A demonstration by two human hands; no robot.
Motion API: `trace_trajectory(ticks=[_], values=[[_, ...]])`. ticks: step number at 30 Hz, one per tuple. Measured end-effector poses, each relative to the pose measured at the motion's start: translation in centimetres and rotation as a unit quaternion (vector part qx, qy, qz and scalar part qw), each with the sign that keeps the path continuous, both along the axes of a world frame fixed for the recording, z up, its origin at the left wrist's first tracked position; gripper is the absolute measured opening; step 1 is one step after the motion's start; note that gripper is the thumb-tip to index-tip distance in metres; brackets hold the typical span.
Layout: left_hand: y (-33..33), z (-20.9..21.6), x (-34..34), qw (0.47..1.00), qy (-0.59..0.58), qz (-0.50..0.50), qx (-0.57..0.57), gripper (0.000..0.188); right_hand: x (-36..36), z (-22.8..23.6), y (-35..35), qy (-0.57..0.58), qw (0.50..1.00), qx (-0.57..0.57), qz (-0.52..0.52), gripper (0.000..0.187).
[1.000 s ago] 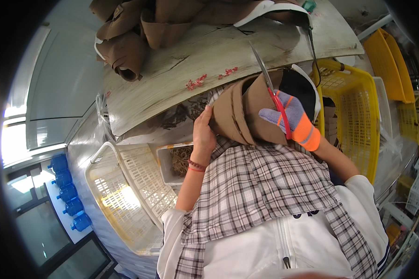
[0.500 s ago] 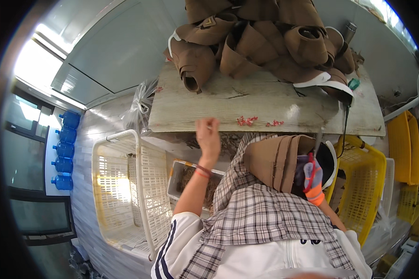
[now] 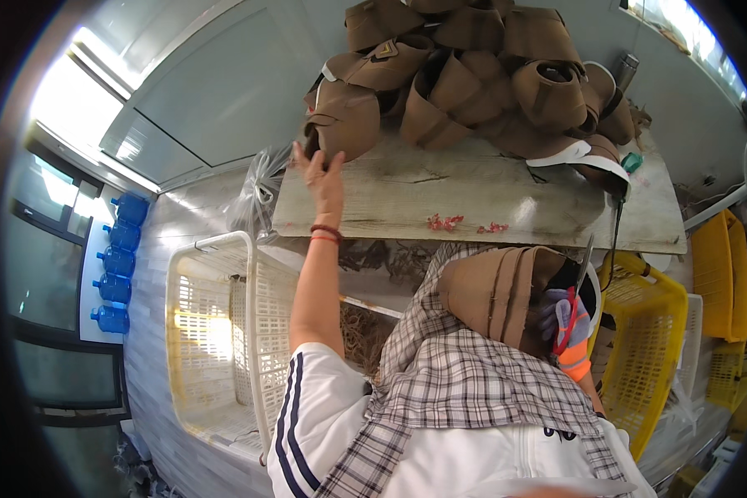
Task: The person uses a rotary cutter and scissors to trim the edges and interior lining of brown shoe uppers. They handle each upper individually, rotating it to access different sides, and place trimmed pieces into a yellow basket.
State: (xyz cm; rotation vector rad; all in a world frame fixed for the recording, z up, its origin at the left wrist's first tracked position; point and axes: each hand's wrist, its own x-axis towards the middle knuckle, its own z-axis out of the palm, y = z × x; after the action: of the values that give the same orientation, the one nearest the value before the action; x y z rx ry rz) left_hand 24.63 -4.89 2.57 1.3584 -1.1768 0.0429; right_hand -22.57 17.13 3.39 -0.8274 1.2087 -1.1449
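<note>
The nested brown pieces [image 3: 481, 290] lie on the plaid apron [image 3: 473, 386] over the lap, just below the near edge of the worktop, layered edges showing and the dark opening facing right. At that opening, the gloved right hand [image 3: 566, 319] is curled around the red-handled scissors [image 3: 572, 300], blades pointing up; some of its fingers sit deep in shadow, so their exact grip is hard to tell.

Out goes the bare left hand [image 3: 324, 187], arm stretched over the worktop [image 3: 373, 195], fingers spread at the lower edge of a rolled brown piece [image 3: 346, 124]; whether they touch it, I cannot tell. That roll sits at the left end of a heaped brown pile [image 3: 465, 95], some pieces edged in white. Red marks [image 3: 446, 222] dot the worktop's near edge, and a flask [image 3: 627, 70] stands behind the pile.

Down on the left, a white basket [image 3: 278, 332]; on the right, a yellow basket [image 3: 649, 332]. Far left, blue water bottles [image 3: 112, 290] in a row.
</note>
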Motion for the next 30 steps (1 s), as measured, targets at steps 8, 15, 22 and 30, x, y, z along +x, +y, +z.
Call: trace_trajectory(ticks=[8, 15, 22, 30], values=[[15.7, 8.1, 4.2, 0.826, 0.538, -0.162, -0.054, 0.031, -1.4, 3.4, -2.0, 0.073, 0.994, -0.033, 0.071, 0.048], [20.0, 7.3, -3.3, 0.679, 0.700, -0.221, -0.005, 0.041, -0.9, 9.1, -5.7, 0.293, 0.927, -0.187, 0.143, 0.044], [20.1, 5.7, -11.1, 0.589, 0.743, -0.310, 0.068, 0.038, -0.6, 14.0, -10.0, 0.589, 0.670, -0.429, 0.144, 0.033], [20.0, 4.8, -14.9, 0.637, 0.674, -0.372, 0.041, 0.040, -0.7, 11.8, -8.8, 0.682, 0.632, -0.308, 0.203, 0.031]])
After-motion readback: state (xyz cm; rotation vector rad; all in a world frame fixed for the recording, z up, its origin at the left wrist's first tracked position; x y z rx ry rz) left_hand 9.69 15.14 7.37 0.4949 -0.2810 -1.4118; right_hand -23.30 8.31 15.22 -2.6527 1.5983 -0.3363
